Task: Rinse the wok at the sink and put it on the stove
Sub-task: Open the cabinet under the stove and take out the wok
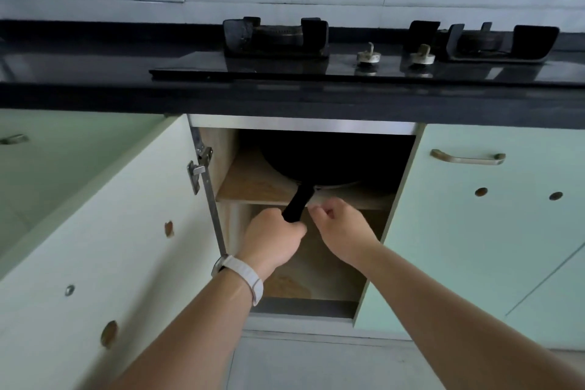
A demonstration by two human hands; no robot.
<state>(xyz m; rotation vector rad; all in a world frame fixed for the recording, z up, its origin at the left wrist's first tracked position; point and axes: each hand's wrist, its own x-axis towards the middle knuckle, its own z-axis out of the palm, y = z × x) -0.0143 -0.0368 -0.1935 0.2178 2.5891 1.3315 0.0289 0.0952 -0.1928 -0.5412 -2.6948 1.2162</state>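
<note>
A person looks down at an open cabinet under a dark countertop (pixel 95 89), both bare arms reaching forward. The black wok (pixel 319 161) sits on the upper shelf (pixel 250 187) inside the cabinet, its bowl mostly lost in shadow and its straight black handle (pixel 296 204) sticking out past the shelf edge toward the viewer. The left hand (pixel 272 239), with a pale band (pixel 243 275) on its wrist, has its fingers wrapped closed around the end of the handle. The right hand (pixel 340 228) hovers just beside the handle, fingers loosely curled and holding nothing; it does not appear to touch the wok. The cabinet door (pixel 104 247) hangs open to the left. Above, a two-burner gas stove (pixel 316 70) is set into the countertop with two knobs (pixel 368 55) between its black pot supports. No sink is in view. The step in hand appears to be drawing the wok out of the cabinet. To do it well, the person would likely lift the handle slightly so the bowl clears the shelf, slide it straight out to avoid the cabinet frame, and let the free hand steady the rim as the weight comes off the shelf.
</note>
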